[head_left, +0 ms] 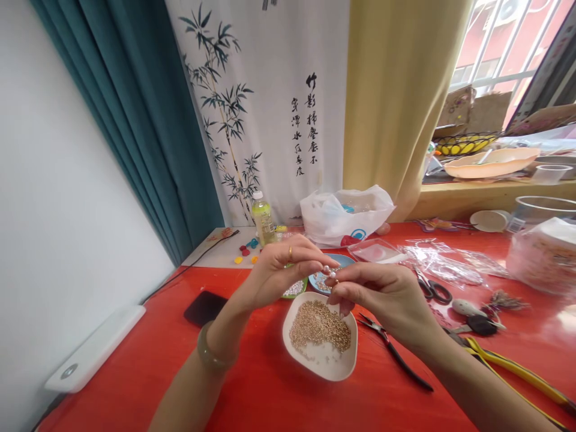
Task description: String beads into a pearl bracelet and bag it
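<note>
My left hand point(281, 270) and my right hand point(382, 297) meet fingertip to fingertip above a white dish point(335, 367) of small gold beads. Between the pinched fingers sit small white pearl beads point(330, 271); any thread is too fine to see. The left hand wears a gold ring, and a pale green bangle point(211, 354) circles its wrist. Behind the hands stand a blue dish point(338, 260) and a green dish point(294, 290), both holding pale beads.
On the red table lie black pliers point(396, 354), scissors point(432, 289), yellow-handled cutters point(517, 372), a black phone point(204, 308), a bottle point(263, 222), a white plastic bag point(346, 216) and clear packets point(450, 261). A white device point(94, 348) sits at the left edge.
</note>
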`<act>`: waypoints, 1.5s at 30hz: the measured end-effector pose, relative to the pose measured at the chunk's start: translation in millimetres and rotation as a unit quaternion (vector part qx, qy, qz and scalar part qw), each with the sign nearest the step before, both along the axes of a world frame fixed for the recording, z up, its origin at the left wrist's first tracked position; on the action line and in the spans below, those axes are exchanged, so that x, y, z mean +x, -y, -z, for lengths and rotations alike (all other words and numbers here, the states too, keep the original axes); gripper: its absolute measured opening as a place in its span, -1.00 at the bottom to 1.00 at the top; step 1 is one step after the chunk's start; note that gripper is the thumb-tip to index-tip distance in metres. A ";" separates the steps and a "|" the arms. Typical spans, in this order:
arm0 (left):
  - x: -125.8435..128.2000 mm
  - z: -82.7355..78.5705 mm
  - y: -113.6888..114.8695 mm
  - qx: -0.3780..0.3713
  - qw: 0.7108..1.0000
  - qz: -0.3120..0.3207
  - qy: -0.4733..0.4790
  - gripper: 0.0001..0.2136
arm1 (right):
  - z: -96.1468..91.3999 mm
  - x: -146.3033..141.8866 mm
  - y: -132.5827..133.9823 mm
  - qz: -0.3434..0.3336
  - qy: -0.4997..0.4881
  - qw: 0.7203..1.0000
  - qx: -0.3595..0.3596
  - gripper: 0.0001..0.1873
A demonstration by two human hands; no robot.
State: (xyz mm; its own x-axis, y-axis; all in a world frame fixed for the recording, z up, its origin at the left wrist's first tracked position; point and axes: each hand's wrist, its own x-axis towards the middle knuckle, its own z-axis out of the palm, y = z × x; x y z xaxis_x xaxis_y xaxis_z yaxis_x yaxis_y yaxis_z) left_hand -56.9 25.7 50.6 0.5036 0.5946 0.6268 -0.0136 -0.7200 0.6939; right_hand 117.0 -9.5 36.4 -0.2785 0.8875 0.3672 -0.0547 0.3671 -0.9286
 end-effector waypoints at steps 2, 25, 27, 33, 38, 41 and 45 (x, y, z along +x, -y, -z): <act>0.4 0.2 0.3 -0.005 1.000 0.004 0.003 -0.85 | -0.5 0.0 -0.6 0.009 0.007 1.000 0.006 -0.91; 4.7 1.7 5.5 0.128 0.980 -0.149 -0.035 -0.82 | 6.6 -2.5 1.4 0.225 0.188 0.912 0.288 -0.84; 6.1 2.2 5.4 0.120 0.982 -0.143 -0.034 -0.81 | 6.8 -3.1 1.6 0.224 0.195 0.904 0.307 -0.82; 8.5 4.9 3.4 0.100 0.985 -0.138 -0.023 -0.82 | 7.2 -3.9 1.8 0.235 0.216 0.883 0.344 -0.85; 9.3 4.5 4.2 0.076 0.987 -0.136 -0.024 -0.79 | 9.4 -3.7 1.0 0.237 0.210 0.890 0.329 -0.87; 10.0 3.6 5.2 0.032 0.990 -0.134 -0.022 -0.76 | 7.1 -4.0 0.9 0.195 0.187 0.932 0.243 -0.86; 10.4 4.4 3.9 -0.057 0.993 -0.099 0.009 -0.73 | 0.4 -3.6 1.5 0.071 0.108 0.991 0.048 -0.80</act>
State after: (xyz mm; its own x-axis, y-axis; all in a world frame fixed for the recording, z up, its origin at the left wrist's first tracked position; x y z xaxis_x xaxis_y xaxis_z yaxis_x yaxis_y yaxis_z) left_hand -46.5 21.8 46.2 0.3599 0.7485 0.5570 0.1074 -0.6263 0.7722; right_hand 113.4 -11.0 36.0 -0.2354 0.8874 0.3965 0.1994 0.4434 -0.8739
